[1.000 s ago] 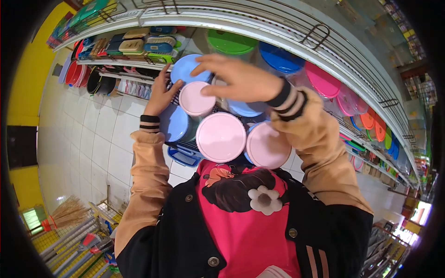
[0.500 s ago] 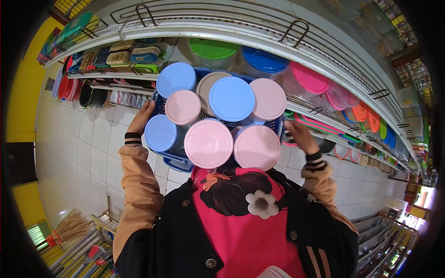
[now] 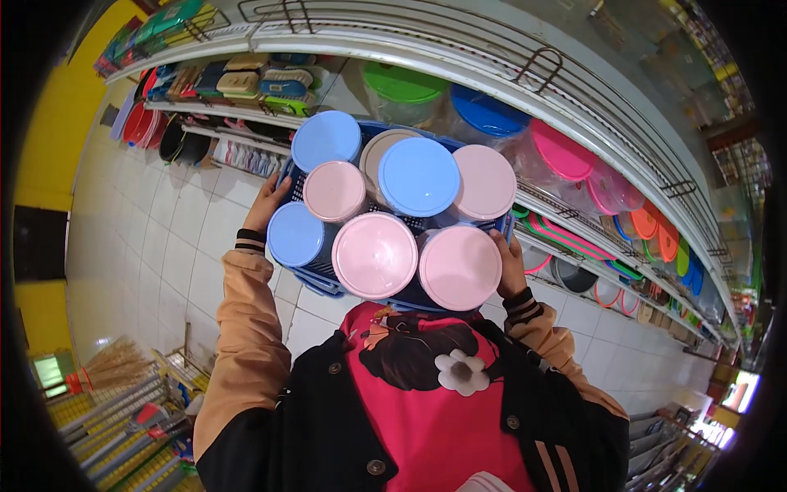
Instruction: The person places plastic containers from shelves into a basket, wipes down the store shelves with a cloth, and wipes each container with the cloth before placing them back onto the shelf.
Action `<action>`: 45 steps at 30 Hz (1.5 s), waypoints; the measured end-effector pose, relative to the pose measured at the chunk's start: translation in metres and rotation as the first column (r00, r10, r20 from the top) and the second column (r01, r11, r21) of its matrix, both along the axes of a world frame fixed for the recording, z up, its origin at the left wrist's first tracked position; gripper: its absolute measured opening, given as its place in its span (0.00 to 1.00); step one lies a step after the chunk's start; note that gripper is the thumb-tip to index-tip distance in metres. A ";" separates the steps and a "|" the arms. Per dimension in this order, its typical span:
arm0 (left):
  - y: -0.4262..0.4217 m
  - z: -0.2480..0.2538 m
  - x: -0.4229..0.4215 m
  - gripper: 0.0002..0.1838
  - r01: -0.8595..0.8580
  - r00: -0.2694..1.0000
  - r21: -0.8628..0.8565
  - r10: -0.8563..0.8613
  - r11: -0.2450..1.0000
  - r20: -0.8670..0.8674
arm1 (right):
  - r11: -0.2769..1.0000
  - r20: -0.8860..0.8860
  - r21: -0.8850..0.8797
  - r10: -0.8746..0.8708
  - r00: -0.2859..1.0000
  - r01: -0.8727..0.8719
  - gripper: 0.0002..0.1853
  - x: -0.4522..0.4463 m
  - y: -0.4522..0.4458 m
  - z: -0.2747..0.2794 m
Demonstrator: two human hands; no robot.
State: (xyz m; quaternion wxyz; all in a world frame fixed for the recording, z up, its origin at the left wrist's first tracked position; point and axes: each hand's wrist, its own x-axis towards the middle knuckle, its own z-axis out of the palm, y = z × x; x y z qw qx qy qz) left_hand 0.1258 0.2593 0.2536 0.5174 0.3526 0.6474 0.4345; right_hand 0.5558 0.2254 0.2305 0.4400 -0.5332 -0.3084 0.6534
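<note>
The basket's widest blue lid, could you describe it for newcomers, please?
Find the blue basket between left hand and right hand. In its far row, the lid sits between a greyish lid and a pink lid. It looks the basket's widest blue lid, partly hiding the greyish one.

In the middle of the frame, the pink lids (image 3: 375,256) and blue lids (image 3: 419,177) looked like smooth plastic with a soft sheen, and the basket (image 3: 321,284) like perforated plastic. The shelf edge (image 3: 410,62) across the top seemed painted metal. The sleeves (image 3: 250,320) were matt, creased cloth. Floor tiles (image 3: 193,238) at left looked smooth; the broom (image 3: 119,366), lower left, had rough, straw-like bristles.
</note>
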 end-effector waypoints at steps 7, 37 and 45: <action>-0.061 -0.027 -0.013 0.16 -0.093 0.987 0.026 0.089 0.995 0.137 | 0.990 0.103 0.007 0.142 0.985 -0.143 0.18 -0.005 -0.007 0.002; -0.150 -0.377 -0.220 0.12 -0.169 0.981 -0.354 0.192 0.920 0.033 | 0.815 0.199 -0.455 0.487 0.851 -0.360 0.29 -0.188 -0.092 -0.376; -0.091 -0.448 -0.236 0.11 -0.103 0.994 -0.311 0.105 0.945 -0.013 | 0.846 0.260 -0.495 0.362 0.895 -0.198 0.19 -0.220 -0.072 -0.435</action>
